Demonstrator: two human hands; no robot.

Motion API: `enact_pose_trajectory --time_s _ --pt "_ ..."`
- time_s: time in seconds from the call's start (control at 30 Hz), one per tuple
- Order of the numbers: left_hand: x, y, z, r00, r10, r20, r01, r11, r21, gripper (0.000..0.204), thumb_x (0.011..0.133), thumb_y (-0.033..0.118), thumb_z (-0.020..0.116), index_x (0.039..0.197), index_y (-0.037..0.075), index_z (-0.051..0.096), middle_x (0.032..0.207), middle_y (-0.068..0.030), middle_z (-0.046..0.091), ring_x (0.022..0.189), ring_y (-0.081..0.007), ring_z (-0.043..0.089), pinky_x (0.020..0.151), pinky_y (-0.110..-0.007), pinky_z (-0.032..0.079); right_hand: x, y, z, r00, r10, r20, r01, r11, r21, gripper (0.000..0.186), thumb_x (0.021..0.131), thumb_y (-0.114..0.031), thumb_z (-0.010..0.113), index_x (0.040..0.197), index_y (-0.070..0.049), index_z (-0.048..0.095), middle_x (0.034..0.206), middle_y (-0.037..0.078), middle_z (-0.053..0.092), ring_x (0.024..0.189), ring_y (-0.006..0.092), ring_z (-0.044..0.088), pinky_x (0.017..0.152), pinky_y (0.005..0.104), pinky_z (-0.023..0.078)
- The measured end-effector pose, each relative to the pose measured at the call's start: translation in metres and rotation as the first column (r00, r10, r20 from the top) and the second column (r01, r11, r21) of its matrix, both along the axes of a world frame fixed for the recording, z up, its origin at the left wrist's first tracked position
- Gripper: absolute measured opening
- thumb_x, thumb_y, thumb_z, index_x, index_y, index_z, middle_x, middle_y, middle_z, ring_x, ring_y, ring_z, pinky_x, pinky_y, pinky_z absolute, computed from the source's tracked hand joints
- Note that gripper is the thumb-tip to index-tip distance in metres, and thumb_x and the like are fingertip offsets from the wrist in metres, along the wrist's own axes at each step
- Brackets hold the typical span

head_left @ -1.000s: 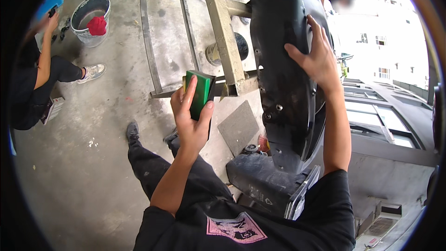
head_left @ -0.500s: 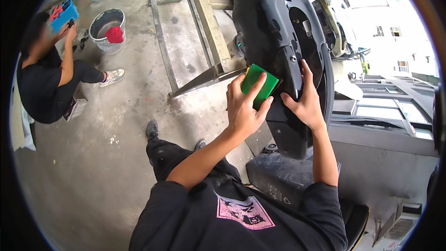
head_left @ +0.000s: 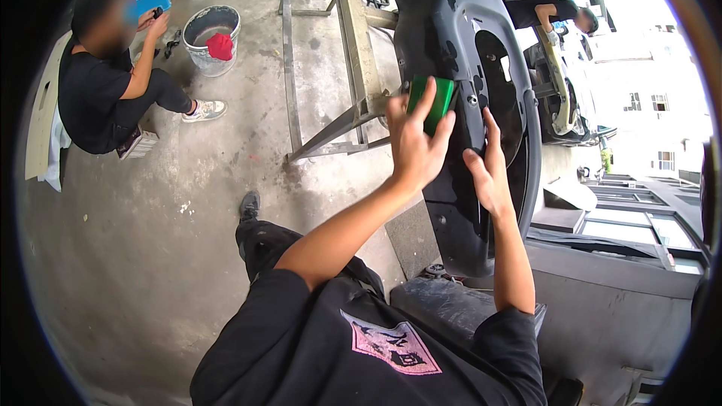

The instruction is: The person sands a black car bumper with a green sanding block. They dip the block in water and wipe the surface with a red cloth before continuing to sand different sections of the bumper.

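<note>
In the left hand (head_left: 417,146), part-curled fingers held a green block (head_left: 436,99) over the black panel (head_left: 457,45); judged light, firm, best pinched by its sides. The right hand (head_left: 491,188) lay loosely spread, apparently empty, beside a recess (head_left: 514,120); panel likely stiff, slick.

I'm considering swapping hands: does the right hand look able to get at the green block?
Probably yes: the green block is near the open right hand, with no obstacle visible between them, though the left hand holds it.

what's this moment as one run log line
left hand: holds green block at panel | right hand: open, at panel | bucket: red cloth on rim | co-worker: seated at left
</note>
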State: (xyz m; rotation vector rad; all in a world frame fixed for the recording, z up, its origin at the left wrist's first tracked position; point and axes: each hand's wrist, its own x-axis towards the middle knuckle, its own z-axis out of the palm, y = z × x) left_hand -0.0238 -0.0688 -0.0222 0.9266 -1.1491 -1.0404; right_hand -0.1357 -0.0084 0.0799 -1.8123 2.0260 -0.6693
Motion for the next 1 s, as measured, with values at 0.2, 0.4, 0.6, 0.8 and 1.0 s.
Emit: enact_pose_trajectory --time_s 0.2,0.4,0.6,0.8,1.0 --pt "-0.001 0.048 -0.016 1.0 -0.002 0.007 0.002 0.999 -0.034 0.067 0.091 0.031 0.073 0.15 0.008 0.052 0.129 -0.0225 0.056 0.115 -0.0354 0.047 0.103 -0.046 0.038 -0.005 0.002 -0.005 0.991 -0.037 0.128 0.035 0.999 0.024 0.075 0.093 -0.022 0.048 0.159 0.004 0.024 0.16 0.024 0.034 0.15 0.0332 0.031 0.123 0.039 0.021" --pt "-0.003 0.02 -0.018 1.0 -0.005 -0.025 0.006 0.998 0.06 0.062 0.092 0.025 0.074 0.148 0.009 0.054 0.114 -0.017 0.052 0.109 -0.0299 0.045 0.101 -0.038 0.037 0.001 -0.003 -0.004 0.996 -0.011 0.092 0.012 1.0 -0.007 0.069 0.097 -0.023 0.045 0.158 0.003 0.026 0.161 0.024 0.033 0.152 0.0329 0.029 0.123 0.039 0.019" --pt "-0.004 -0.011 0.002 0.998 0.025 0.055 -0.029 0.997 0.069 0.065 0.092 0.025 0.074 0.15 0.009 0.052 0.119 -0.0195 0.053 0.111 -0.0299 0.045 0.103 -0.04 0.037 0.0 -0.004 0.0 0.994 -0.036 0.102 0.035 0.999 0.006 0.069 0.098 -0.024 0.046 0.158 0.003 0.026 0.16 0.024 0.036 0.15 0.0332 0.033 0.122 0.0388 0.021" --pt "-0.004 0.032 -0.019 0.999 0.036 -0.015 -0.037 0.998 -0.044 0.064 0.089 0.022 0.077 0.148 0.01 0.054 0.118 -0.0165 0.055 0.113 -0.0299 0.045 0.103 -0.04 0.038 -0.001 -0.003 -0.002 0.995 -0.025 0.095 0.025 1.0 -0.004 0.07 0.097 -0.024 0.045 0.159 0.003 0.025 0.161 0.024 0.033 0.152 0.034 0.029 0.123 0.0382 0.019" --pt "-0.003 0.027 -0.021 0.996 0.078 0.035 -0.075 0.993 -0.095 0.066 0.088 0.018 0.077 0.149 0.011 0.054 0.122 -0.0192 0.052 0.114 -0.0326 0.048 0.103 -0.042 0.04 -0.002 -0.003 -0.006 0.996 -0.012 0.09 0.013 1.0 -0.005 0.071 0.096 -0.024 0.045 0.158 0.003 0.026 0.161 0.025 0.034 0.152 0.0342 0.029 0.123 0.0393 0.019"
